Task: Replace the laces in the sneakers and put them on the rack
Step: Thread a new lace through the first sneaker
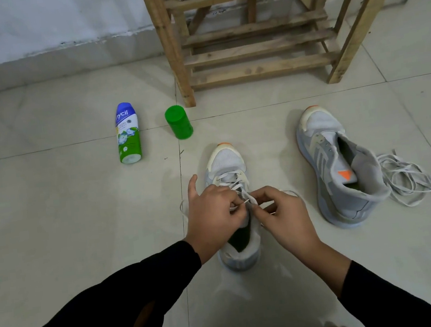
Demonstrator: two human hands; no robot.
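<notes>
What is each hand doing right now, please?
Left hand: pinches the white lace over the sneaker.
Right hand: pinches the same lace.

The grey mesh sneaker (pixel 323 166) has pale side stripes and an orange tag; the flat woven lace (pixel 223 178) is white.

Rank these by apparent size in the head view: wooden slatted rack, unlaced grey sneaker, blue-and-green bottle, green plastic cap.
1. wooden slatted rack, largest though partly cropped
2. unlaced grey sneaker
3. blue-and-green bottle
4. green plastic cap
</notes>
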